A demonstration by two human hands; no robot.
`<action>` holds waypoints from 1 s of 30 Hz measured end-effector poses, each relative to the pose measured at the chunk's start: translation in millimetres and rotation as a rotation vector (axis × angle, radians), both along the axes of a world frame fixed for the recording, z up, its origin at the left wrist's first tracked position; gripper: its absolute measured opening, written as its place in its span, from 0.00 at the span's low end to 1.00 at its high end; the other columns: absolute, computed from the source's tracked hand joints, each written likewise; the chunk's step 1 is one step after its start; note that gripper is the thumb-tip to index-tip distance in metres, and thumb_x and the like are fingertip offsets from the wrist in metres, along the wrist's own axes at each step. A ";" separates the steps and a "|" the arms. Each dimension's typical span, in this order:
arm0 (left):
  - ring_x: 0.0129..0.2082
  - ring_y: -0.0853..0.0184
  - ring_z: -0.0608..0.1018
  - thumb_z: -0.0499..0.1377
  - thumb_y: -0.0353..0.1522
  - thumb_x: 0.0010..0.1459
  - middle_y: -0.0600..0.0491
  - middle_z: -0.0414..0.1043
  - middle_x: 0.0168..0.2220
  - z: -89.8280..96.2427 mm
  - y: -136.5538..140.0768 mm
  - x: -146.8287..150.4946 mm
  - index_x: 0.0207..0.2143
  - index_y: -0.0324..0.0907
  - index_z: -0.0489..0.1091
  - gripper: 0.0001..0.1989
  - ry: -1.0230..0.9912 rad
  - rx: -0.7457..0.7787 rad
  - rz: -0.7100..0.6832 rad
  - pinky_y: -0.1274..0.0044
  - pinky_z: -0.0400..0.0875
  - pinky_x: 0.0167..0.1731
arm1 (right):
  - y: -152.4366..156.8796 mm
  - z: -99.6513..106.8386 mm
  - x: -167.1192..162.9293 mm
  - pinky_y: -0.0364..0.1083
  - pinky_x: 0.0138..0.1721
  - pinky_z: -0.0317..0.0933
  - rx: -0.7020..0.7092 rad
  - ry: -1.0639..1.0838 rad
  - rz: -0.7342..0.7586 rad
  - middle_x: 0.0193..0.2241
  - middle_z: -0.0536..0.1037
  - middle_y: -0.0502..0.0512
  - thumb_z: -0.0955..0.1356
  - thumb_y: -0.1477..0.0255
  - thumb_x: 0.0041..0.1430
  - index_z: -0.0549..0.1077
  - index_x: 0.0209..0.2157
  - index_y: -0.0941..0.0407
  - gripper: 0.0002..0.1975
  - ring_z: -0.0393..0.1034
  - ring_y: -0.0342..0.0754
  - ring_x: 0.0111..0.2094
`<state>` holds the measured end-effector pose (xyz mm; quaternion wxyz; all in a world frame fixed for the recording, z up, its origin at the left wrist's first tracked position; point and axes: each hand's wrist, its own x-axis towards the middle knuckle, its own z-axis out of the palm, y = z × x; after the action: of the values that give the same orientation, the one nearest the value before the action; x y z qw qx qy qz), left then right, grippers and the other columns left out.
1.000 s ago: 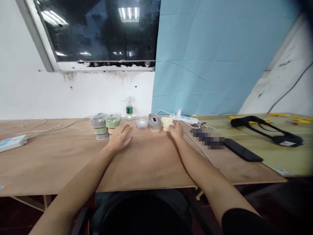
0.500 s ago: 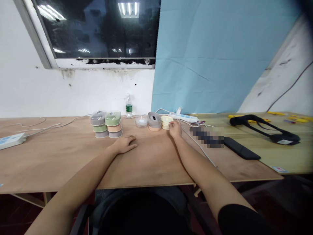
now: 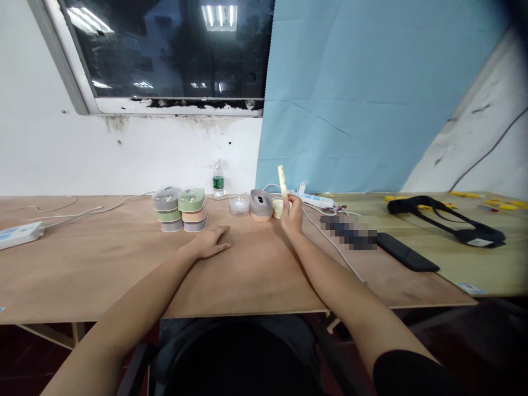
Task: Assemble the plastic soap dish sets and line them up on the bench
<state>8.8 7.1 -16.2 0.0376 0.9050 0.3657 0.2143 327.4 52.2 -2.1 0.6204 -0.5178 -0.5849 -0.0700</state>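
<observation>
My right hand (image 3: 292,216) pinches a thin pale yellow flat piece (image 3: 282,181) near its lower end. The piece stands nearly upright, edge-on to me, so its face is hidden. Partly covered by that hand is a pale yellow stack (image 3: 278,209) on the table. Left of it sit a grey container on a peach base (image 3: 260,202) and a small clear round container (image 3: 239,205). My left hand (image 3: 211,242) lies on the table with fingers spread and holds nothing. Beyond it stand two stacks of oval containers, one grey-topped (image 3: 165,209) and one green-topped (image 3: 192,210).
A water bottle (image 3: 218,180) stands against the wall. Power strips lie at the back (image 3: 317,200) and far left (image 3: 20,235), with white cables. To the right are a black phone-like slab (image 3: 406,252), a black headset-like frame (image 3: 474,234) and yellow pieces (image 3: 501,202).
My right hand has lifted and turned the pale yellow piece upright from the top of the yellow stack. My left hand stays on the table, its fingers slightly straighter.
</observation>
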 end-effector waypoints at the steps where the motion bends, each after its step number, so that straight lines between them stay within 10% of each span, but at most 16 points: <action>1: 0.55 0.54 0.70 0.56 0.46 0.57 0.39 0.63 0.59 -1.0 0.2 -0.5 0.62 0.37 0.55 0.36 -0.026 -0.007 0.016 0.66 0.67 0.51 | -6.3 2.0 -9.1 0.52 0.52 0.56 -0.006 -0.004 0.067 0.46 0.69 0.63 0.56 0.63 0.63 0.64 0.43 0.55 0.14 0.63 0.54 0.49; 11: 0.47 0.57 0.76 0.58 0.46 0.56 0.36 0.57 0.61 0.2 1.2 1.0 0.67 0.41 0.26 0.50 -0.352 -0.089 0.012 0.67 0.72 0.44 | -59.8 -10.8 -89.1 0.53 0.42 0.62 -0.118 -0.323 0.715 0.33 0.74 0.58 0.63 0.60 0.59 0.69 0.32 0.50 0.10 0.67 0.53 0.34; 21: 0.32 0.66 0.75 0.52 0.43 0.62 0.45 0.72 0.42 7.9 -1.1 -1.5 0.63 0.38 0.48 0.32 -0.628 -0.029 0.163 0.72 0.72 0.35 | -52.9 -9.6 -81.2 0.44 0.28 0.58 0.033 -0.110 0.550 0.20 0.70 0.49 0.58 0.61 0.65 0.65 0.30 0.54 0.14 0.64 0.45 0.23; 30: 0.34 0.62 0.76 0.52 0.40 0.60 0.49 0.75 0.33 11.7 -5.2 0.0 0.51 0.39 0.68 0.21 -0.096 -0.170 0.234 0.74 0.68 0.34 | -15.5 -6.4 -50.5 0.47 0.40 0.61 -0.010 -0.196 0.156 0.32 0.74 0.56 0.61 0.65 0.62 0.70 0.35 0.57 0.11 0.67 0.50 0.36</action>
<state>8.8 1.9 -4.5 0.1064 0.8385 0.4832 0.2283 276.9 36.7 -8.5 0.5612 -0.4643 -0.6816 -0.0690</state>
